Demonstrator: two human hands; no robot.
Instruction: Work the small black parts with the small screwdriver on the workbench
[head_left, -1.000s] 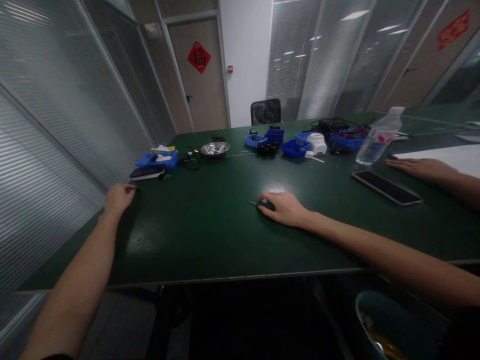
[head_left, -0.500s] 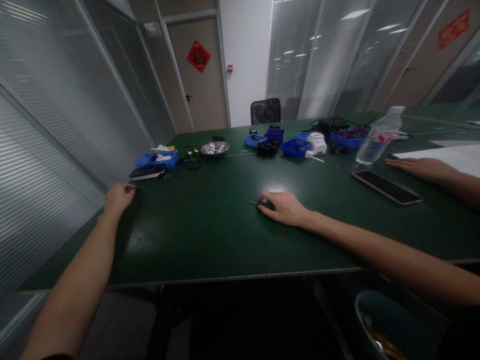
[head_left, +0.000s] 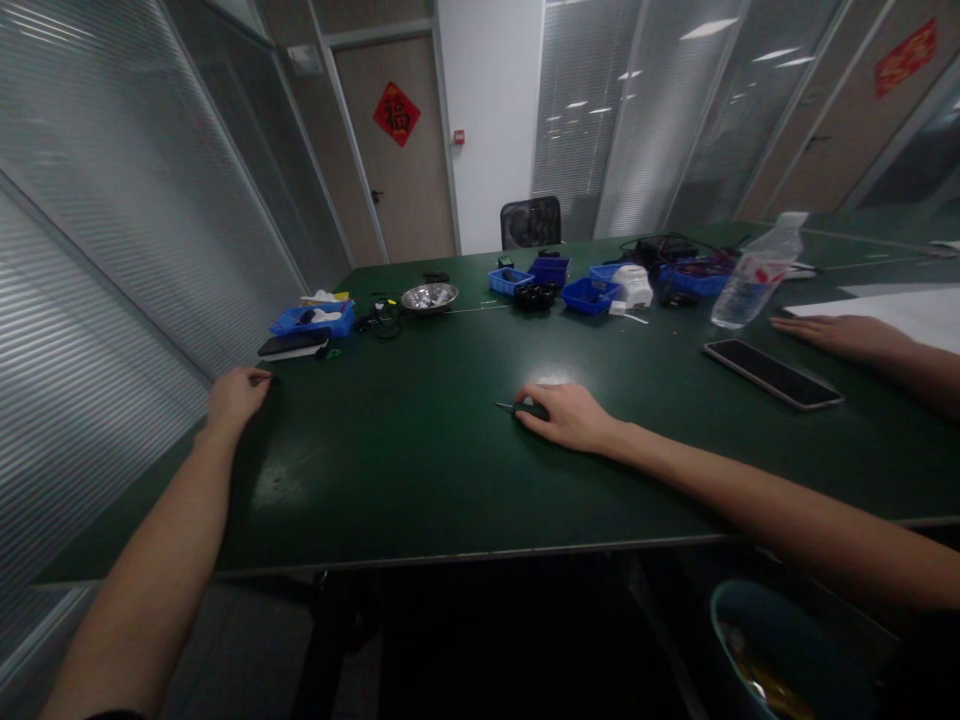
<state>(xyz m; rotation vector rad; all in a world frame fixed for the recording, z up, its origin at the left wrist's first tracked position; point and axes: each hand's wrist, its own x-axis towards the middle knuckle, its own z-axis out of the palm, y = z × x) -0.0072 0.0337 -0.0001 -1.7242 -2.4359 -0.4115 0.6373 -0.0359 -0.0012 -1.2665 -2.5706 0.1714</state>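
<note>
My right hand (head_left: 564, 415) rests on the green table (head_left: 420, 460), its fingers closed around the dark handle of a small screwdriver (head_left: 531, 409). The thin metal shaft points left. Over at the table's left side, my left hand (head_left: 238, 394) pinches a small dark object (head_left: 273, 380), too small to make out. Just beyond that hand lies a black notebook-like item (head_left: 292, 346) on something white, with a blue tray (head_left: 315, 319) of odds and ends behind it.
Farther back stand a metal bowl (head_left: 429, 298) and several blue bins (head_left: 591, 296). At right are a plastic bottle (head_left: 759, 272), a phone (head_left: 772, 374), white paper (head_left: 885, 316) and another person's hand (head_left: 840, 334). A bin (head_left: 720, 610) is below the table edge.
</note>
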